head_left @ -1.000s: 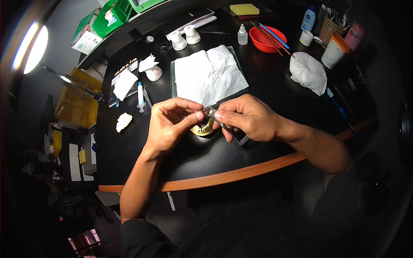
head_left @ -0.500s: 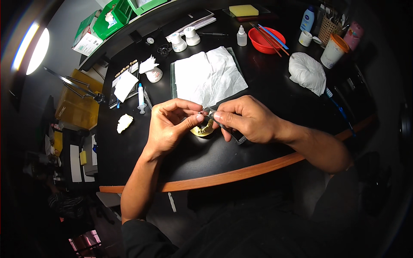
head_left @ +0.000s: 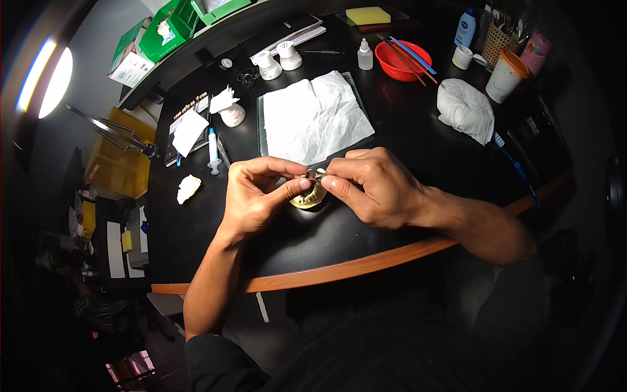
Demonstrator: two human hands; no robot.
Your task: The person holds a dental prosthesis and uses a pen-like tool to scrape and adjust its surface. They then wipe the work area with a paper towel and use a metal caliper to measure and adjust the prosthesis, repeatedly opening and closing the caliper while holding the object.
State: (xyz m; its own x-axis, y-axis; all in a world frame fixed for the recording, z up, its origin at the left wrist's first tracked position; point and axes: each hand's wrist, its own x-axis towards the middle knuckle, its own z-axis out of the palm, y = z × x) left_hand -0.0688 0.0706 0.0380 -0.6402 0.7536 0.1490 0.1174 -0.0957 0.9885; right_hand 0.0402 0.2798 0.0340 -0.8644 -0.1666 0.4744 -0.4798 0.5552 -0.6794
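Observation:
Between my hands is a small shiny loop (head_left: 313, 174), thin and curved; its exact kind is too small to make out. My left hand (head_left: 257, 191) pinches one side of it between thumb and forefinger. My right hand (head_left: 375, 188) pinches the other side, its remaining fingers curled under and partly hidden. Just below the fingertips, a yellowish dental cast (head_left: 305, 201) with a row of teeth rests on the black table, partly covered by my fingers. Beyond it, a crumpled white paper sheet (head_left: 313, 117) lies over a glass slab (head_left: 262, 134).
To the left are a syringe (head_left: 213, 153), a pale irregular lump (head_left: 189, 189) and a white jar (head_left: 232, 115). A red bowl (head_left: 392, 68) with sticks across it and a dropper bottle (head_left: 365, 55) stand at the back. Toward the right lie a white cloth bundle (head_left: 465, 108) and a blue toothbrush (head_left: 513, 163).
The dark flat piece seen under my right hand is out of sight now. My right hand has rotated, and its fingers have curled in. My left hand has barely shifted.

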